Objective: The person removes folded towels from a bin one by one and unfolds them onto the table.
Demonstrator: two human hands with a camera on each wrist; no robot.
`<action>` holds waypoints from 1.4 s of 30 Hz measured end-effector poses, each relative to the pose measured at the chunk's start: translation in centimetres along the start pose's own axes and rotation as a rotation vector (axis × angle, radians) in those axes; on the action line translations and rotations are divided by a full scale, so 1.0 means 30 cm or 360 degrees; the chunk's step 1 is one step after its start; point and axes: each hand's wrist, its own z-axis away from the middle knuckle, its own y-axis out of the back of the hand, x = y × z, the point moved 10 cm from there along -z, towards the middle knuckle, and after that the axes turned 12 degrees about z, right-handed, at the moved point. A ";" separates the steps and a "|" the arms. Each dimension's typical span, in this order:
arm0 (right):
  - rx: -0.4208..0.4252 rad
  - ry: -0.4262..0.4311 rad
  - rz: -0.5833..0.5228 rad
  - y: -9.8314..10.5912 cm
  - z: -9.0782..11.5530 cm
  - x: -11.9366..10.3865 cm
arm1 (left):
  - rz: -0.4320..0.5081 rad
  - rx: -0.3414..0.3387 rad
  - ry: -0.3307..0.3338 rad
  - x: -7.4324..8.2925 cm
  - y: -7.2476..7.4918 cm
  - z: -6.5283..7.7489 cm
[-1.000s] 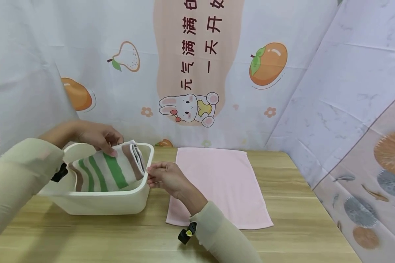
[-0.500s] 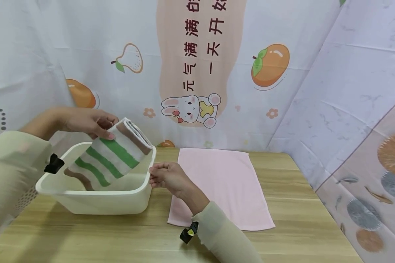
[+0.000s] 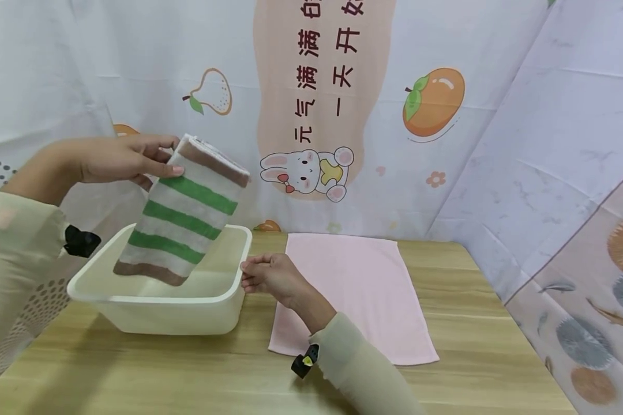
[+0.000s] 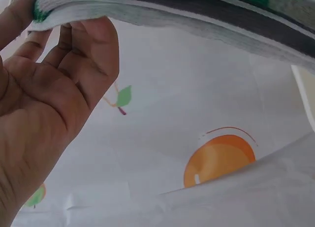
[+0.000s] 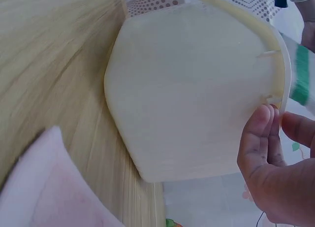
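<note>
A folded towel (image 3: 187,213) with green, white and brown stripes hangs tilted over a white plastic basin (image 3: 158,316). My left hand (image 3: 116,160) pinches the towel near its upper left edge, thumb in front and fingers behind. In the left wrist view the towel (image 4: 197,15) runs across the top, above the curled fingers of the left hand (image 4: 54,89). My right hand (image 3: 272,279) grips the basin's right rim. The right wrist view has the right hand (image 5: 280,158) with its thumb and fingers on either side of the rim of the basin (image 5: 192,94).
A pink towel (image 3: 355,294) lies spread flat on the wooden table (image 3: 462,323), right of the basin and partly behind the right forearm. A printed white curtain (image 3: 202,34) closes off the back and left, and more cloth (image 3: 566,242) hangs on the right.
My left hand has lifted the striped towel up out of the basin, and the towel has swung more upright. The right hand has stayed on the basin's rim.
</note>
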 end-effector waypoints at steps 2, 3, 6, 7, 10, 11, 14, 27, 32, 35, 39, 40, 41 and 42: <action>-0.0003 0.0005 0.0028 0.001 -0.001 -0.004 | 0.0024 0.0024 -0.0028 0.019 0.008 0.003; -0.0006 0.0007 0.0044 0.001 -0.001 -0.006 | 0.0032 0.0039 -0.0044 0.028 0.012 0.004; -0.0020 0.0007 0.0077 -0.003 -0.003 -0.009 | 0.0039 0.0122 -0.0082 0.052 0.031 0.008; -0.0022 0.0006 0.0090 -0.004 -0.003 -0.010 | 0.0042 0.0155 -0.0097 0.060 0.037 0.009; -0.0015 0.0005 0.0128 -0.007 -0.002 -0.017 | 0.0054 0.0264 -0.0146 0.085 0.057 0.013; -0.0014 0.0001 0.0140 -0.007 -0.001 -0.019 | 0.0058 0.0295 -0.0175 0.095 0.063 0.014; -0.0008 -0.0010 0.0192 -0.005 0.001 -0.026 | 0.0079 0.0391 -0.0280 0.129 0.082 0.017; 0.0124 -0.0016 0.0810 0.185 0.054 -0.057 | 0.0487 0.0506 -0.0535 0.229 0.053 -0.021; 0.0209 0.0078 0.1285 0.299 0.105 -0.094 | 0.0555 0.0485 -0.0512 0.255 -0.020 -0.070; 0.0233 0.0134 0.1569 0.360 0.128 -0.105 | 0.0554 0.0471 -0.0478 0.267 -0.070 -0.102; 0.0219 0.0196 0.1859 0.440 0.149 -0.090 | 0.0561 0.0458 -0.0466 0.269 -0.139 -0.155; 0.0212 0.0195 0.1910 0.461 0.155 -0.082 | 0.0570 0.0452 -0.0465 0.268 -0.157 -0.170; 0.0197 0.0211 0.1965 0.482 0.161 -0.075 | 0.0583 0.0448 -0.0465 0.267 -0.176 -0.185; 0.0186 0.0216 0.2014 0.507 0.168 -0.064 | 0.0601 0.0441 -0.0470 0.266 -0.195 -0.200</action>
